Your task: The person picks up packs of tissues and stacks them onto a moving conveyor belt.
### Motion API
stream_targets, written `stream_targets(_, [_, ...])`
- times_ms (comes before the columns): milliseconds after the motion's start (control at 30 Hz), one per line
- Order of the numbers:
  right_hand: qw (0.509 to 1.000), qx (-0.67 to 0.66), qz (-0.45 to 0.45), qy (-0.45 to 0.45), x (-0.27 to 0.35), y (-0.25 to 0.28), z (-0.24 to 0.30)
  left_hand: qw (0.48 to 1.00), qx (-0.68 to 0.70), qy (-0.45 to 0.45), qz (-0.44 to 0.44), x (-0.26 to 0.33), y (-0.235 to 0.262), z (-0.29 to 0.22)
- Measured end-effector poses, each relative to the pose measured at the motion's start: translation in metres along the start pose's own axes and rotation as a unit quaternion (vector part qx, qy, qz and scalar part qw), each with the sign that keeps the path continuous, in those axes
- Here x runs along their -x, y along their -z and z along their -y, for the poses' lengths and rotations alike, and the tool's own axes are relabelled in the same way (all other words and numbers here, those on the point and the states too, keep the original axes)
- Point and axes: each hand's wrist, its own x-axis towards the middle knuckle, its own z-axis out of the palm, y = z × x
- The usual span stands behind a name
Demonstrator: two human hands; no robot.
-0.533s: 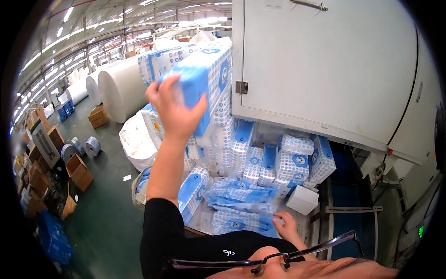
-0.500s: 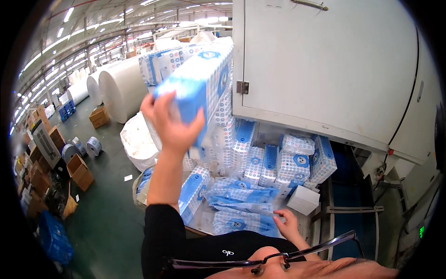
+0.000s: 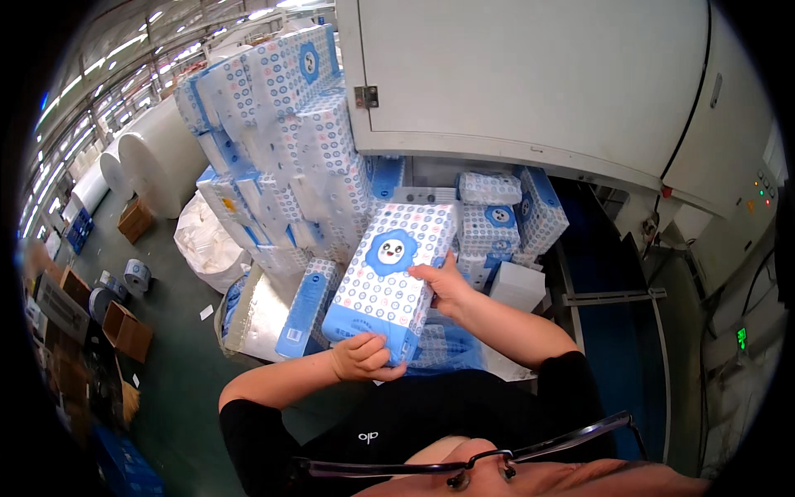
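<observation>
A white tissue pack [image 3: 389, 286] with a blue end and a round blue cartoon face is held tilted in front of my body. My left hand [image 3: 362, 358] grips its lower blue end with the fingers curled. My right hand [image 3: 443, 286] clasps the right side, thumb side over the printed front. Under and beside the pack lie flat blue printed plastic bags [image 3: 447, 348], partly covered by it. Another narrow pack [image 3: 308, 306] stands just left of the held one.
A tall stack of packs [image 3: 281, 141] rises at the left, beside a white machine cabinet [image 3: 530, 74]. More packs [image 3: 493, 224] and a plain white block [image 3: 517, 286] sit to the right, next to a conveyor [image 3: 617, 356]. Large paper rolls [image 3: 161, 157] and cartons [image 3: 127, 330] stand farther left.
My left hand, raised beside the stack with a pack, has come down in front of my body. My right hand has moved from the flat bags onto the pack. The view has shifted.
</observation>
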Motion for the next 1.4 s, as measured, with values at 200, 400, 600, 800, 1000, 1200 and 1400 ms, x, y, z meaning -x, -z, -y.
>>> stream_targets(200, [0.875,0.327,-0.019,0.356,-0.026,0.056,-0.034,0.973,0.12,0.027,0.195,0.097,-0.066,-0.067])
stream_targets(400, [0.769,0.54,0.062,0.337,0.026,0.064,-0.014,0.785,0.195,0.219,0.546,0.158,-0.135,-0.093])
stream_targets(600, [0.678,0.665,0.259,0.174,0.026,0.07,-0.043,0.693,0.143,0.423,0.567,0.186,-0.161,0.01])
stream_targets(800, [0.634,0.738,0.226,0.051,-0.022,0.103,-0.112,0.513,0.409,0.73,0.192,0.13,-0.118,0.03])
stream_targets(1000, [0.66,0.68,0.32,0.017,-0.11,0.037,-0.137,0.586,0.34,0.721,0.145,0.072,-0.129,-0.051])
stream_targets(1200, [0.593,0.711,0.375,-0.042,-0.109,0.12,-0.12,0.621,0.245,0.71,0.226,0.08,-0.138,-0.062])
stream_targets(1400, [0.611,0.735,0.248,-0.157,-0.007,0.302,-0.045,0.666,0.19,0.691,0.207,0.084,-0.15,-0.065])
